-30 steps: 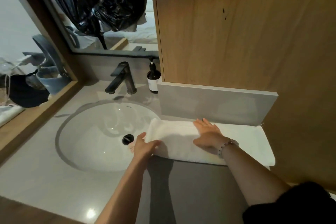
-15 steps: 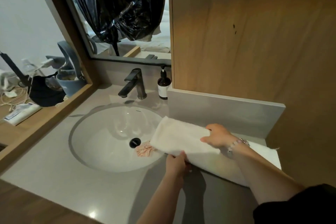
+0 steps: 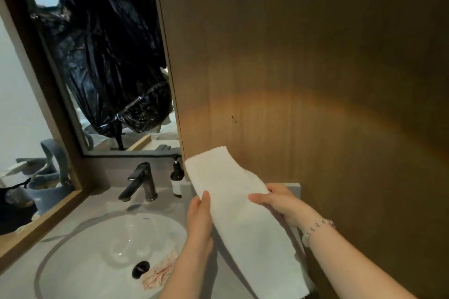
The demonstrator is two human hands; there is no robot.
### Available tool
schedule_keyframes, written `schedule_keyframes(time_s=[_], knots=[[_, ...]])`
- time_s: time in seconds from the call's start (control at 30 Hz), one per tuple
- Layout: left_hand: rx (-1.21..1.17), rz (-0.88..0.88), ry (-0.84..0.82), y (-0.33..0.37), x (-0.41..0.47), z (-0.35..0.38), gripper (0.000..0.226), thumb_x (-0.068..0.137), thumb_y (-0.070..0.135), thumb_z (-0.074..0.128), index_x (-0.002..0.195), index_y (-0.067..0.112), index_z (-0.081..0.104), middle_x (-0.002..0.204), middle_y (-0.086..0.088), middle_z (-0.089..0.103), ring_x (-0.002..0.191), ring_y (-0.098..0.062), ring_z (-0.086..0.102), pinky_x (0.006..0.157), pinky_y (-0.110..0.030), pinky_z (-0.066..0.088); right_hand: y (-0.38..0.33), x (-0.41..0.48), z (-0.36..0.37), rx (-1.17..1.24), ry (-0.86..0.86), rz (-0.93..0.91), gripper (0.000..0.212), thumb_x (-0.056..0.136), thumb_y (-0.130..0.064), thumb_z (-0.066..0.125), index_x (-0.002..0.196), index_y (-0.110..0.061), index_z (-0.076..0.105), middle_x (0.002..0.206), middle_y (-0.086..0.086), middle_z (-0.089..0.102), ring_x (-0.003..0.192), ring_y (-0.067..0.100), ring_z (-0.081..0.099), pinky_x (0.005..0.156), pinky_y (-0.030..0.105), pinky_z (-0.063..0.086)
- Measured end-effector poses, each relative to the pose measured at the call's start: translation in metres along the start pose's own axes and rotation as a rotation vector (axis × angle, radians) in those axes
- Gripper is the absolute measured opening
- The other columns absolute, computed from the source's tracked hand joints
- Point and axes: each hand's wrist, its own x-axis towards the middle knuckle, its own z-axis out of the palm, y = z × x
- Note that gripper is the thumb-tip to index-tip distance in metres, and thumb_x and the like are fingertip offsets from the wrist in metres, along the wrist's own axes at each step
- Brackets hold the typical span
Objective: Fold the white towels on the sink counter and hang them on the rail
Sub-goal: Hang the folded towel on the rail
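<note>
Towel (image 3: 243, 221), white and folded into a long narrow band, is held up in the air just right of the sink (image 3: 97, 250). Its upper end is raised behind the sink's right rim and its lower end trails toward the near right. Whether that end touches the bench (image 3: 102, 204) cannot be told.

The towel's left edge is pinched by the left hand (image 3: 199, 223), with the thumb laid on the near face. Its right edge is gripped by the right hand (image 3: 279, 204), with the fingers curled over it.

The folding of this towel is judged to be done, or nearly so. Carrying it to the rail and hanging it there is judged to be left. No rail is seen, and no second towel is seen on the bench, so how many remain cannot be told.

A pink cloth (image 3: 160, 272) lies inside the sink by the drain. A dark faucet (image 3: 141, 182) stands behind the sink, and a soap bottle (image 3: 177, 179) behind it to the right.
</note>
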Motion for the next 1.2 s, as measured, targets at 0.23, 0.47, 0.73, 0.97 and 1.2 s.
schedule_keyframes(time_s=[0.23,0.47,0.73,0.97,1.2], knots=[[0.048,0.341,-0.032,0.081,-0.044,0.042,0.019,0.098,0.022,0.045,0.088,0.006,0.049,0.081,-0.007,0.057,0.071,-0.015,0.053,0.056,-0.026,0.036,-0.042,-0.060,-0.036,0.137,0.055,-0.211,0.017,0.084,-0.010,0.067,0.097,0.002,0.070,0.093,0.017,0.073,0.074,0.020,0.069,0.060,0.020,0.053],[-0.001,0.649,-0.144,0.181,-0.096,0.077,0.027,0.083,0.005,0.068,0.066,-0.003,0.049,0.045,-0.003,0.045,0.039,-0.006,0.041,0.039,-0.013,0.028,-0.114,-0.149,-0.066,0.169,0.303,-0.606,0.039,0.059,-0.029,0.074,0.091,-0.008,0.071,0.080,-0.001,0.075,0.074,0.003,0.069,0.060,0.007,0.046],[-0.041,0.909,-0.571,0.258,-0.205,0.117,0.032,0.061,0.035,0.079,0.053,0.016,0.055,0.060,-0.021,0.059,0.049,-0.015,0.049,0.061,-0.029,0.034,-0.168,-0.275,-0.112,0.145,0.539,-0.817,0.055,0.054,-0.036,0.070,0.088,0.007,0.065,0.065,0.008,0.057,0.061,0.011,0.057,0.059,0.015,0.042],[-0.162,0.936,-0.851,0.313,-0.281,0.147,0.043,0.062,0.027,0.080,0.059,0.006,0.043,0.049,-0.001,0.047,0.044,-0.009,0.044,0.043,-0.016,0.034,-0.210,-0.375,-0.148,0.159,0.590,-0.878,0.007,0.087,-0.007,0.064,0.093,-0.010,0.066,0.081,0.003,0.073,0.072,0.011,0.070,0.056,0.019,0.050],[-0.121,0.984,-0.958,0.363,-0.344,0.177,0.033,0.060,0.006,0.080,0.059,0.005,0.047,0.051,-0.004,0.053,0.043,-0.009,0.048,0.039,-0.015,0.037,-0.249,-0.444,-0.186,0.116,0.646,-0.969,0.013,0.090,-0.010,0.060,0.101,-0.013,0.065,0.096,0.007,0.072,0.086,0.019,0.070,0.062,0.023,0.053]])
